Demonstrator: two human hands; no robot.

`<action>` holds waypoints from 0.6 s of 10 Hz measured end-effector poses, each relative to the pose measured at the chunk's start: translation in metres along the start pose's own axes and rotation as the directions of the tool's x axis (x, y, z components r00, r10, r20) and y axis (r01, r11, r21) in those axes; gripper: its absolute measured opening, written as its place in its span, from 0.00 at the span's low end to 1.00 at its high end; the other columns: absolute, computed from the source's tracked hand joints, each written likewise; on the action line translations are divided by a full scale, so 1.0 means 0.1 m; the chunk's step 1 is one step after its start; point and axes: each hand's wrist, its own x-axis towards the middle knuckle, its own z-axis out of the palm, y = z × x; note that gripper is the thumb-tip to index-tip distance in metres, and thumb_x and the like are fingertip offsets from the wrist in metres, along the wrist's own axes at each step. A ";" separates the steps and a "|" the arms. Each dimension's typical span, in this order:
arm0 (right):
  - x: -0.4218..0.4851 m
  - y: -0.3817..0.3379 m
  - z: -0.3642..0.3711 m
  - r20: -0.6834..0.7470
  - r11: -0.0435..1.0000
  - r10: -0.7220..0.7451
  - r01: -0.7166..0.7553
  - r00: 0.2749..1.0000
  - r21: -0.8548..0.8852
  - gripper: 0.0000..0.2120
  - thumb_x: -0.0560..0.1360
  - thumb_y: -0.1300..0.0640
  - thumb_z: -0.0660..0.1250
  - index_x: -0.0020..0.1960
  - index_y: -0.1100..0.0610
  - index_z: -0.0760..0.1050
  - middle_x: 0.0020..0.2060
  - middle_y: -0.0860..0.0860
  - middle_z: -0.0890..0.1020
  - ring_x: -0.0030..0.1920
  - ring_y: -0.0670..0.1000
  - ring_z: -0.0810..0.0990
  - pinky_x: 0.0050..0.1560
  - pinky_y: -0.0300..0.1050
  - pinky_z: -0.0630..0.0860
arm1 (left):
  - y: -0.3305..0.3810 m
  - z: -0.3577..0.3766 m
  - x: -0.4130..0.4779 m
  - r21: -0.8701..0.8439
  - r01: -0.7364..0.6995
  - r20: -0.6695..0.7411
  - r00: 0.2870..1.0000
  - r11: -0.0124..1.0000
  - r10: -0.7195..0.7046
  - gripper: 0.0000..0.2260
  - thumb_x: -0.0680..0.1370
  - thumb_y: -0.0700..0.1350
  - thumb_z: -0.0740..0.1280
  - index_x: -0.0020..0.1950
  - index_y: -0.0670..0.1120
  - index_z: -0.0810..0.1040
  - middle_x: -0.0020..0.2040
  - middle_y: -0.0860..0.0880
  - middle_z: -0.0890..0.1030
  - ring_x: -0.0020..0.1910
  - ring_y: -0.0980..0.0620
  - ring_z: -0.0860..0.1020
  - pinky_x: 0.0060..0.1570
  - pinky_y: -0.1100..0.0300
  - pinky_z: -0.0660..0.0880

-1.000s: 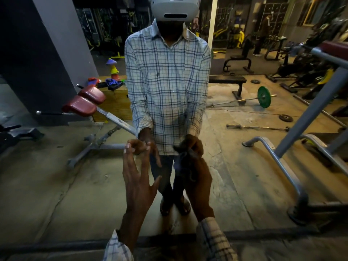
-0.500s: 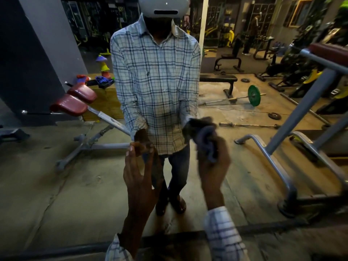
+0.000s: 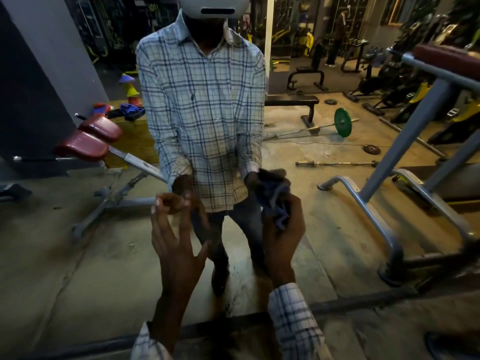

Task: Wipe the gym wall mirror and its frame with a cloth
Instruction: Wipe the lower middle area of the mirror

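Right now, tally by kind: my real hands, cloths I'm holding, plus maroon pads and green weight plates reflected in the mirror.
Hands: 2, left hand and right hand
Cloth: 1
Maroon pads: 3
Green weight plate: 1
Total: 7

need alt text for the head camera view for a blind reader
A person's right hand holds a bunched blue cloth against a gym wall mirror, while the left hand rests open fingertips on the glass. The reflection shows a checked shirt and a barbell; the dark frame runs below.
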 end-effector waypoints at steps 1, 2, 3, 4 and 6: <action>-0.14 0.39 -0.23 -0.151 0.960 0.275 -0.280 0.949 -0.014 0.11 0.79 0.65 0.70 0.55 0.52 0.73 0.44 0.52 0.78 0.43 0.50 0.79 0.44 0.49 0.78 | 0.10 -0.01 0.00 0.003 0.012 -0.025 1.000 1.000 -0.012 0.53 0.64 0.47 0.85 0.83 0.44 0.61 0.84 0.36 0.45 0.84 0.36 0.45 0.76 0.37 0.54; -0.33 0.71 -0.32 -0.168 0.857 0.516 -0.507 0.840 0.097 0.12 0.80 0.53 0.69 0.61 0.52 0.73 0.51 0.59 0.80 0.50 0.61 0.82 0.51 0.68 0.80 | 0.17 -0.03 0.02 0.007 0.011 -0.024 1.000 1.000 -0.010 0.53 0.64 0.46 0.86 0.82 0.43 0.62 0.84 0.36 0.43 0.84 0.37 0.43 0.76 0.34 0.56; -0.17 0.49 -0.38 -0.252 0.842 0.535 -0.484 0.807 0.236 0.13 0.80 0.59 0.67 0.58 0.42 0.75 0.53 0.56 0.81 0.51 0.51 0.84 0.53 0.58 0.83 | 0.22 -0.03 0.03 0.003 -0.003 -0.041 0.999 1.000 0.003 0.52 0.64 0.47 0.86 0.82 0.42 0.62 0.84 0.35 0.43 0.84 0.38 0.42 0.76 0.34 0.56; 0.11 0.32 -0.31 -0.233 0.864 0.494 -0.445 0.837 0.233 0.12 0.82 0.64 0.65 0.58 0.48 0.72 0.54 0.61 0.81 0.43 0.40 0.79 0.46 0.42 0.77 | 0.28 -0.02 0.05 0.025 -0.031 -0.048 0.998 0.999 0.032 0.53 0.63 0.48 0.86 0.82 0.41 0.62 0.84 0.34 0.44 0.84 0.37 0.43 0.78 0.39 0.51; 0.25 -0.49 0.08 0.056 0.952 0.065 -0.078 0.996 0.296 0.15 0.79 0.58 0.69 0.62 0.63 0.74 0.50 0.57 0.83 0.49 0.51 0.84 0.50 0.40 0.79 | 0.54 0.06 0.10 0.038 -0.042 0.022 0.999 0.998 0.041 0.51 0.66 0.49 0.84 0.82 0.44 0.61 0.83 0.34 0.44 0.84 0.41 0.39 0.75 0.33 0.54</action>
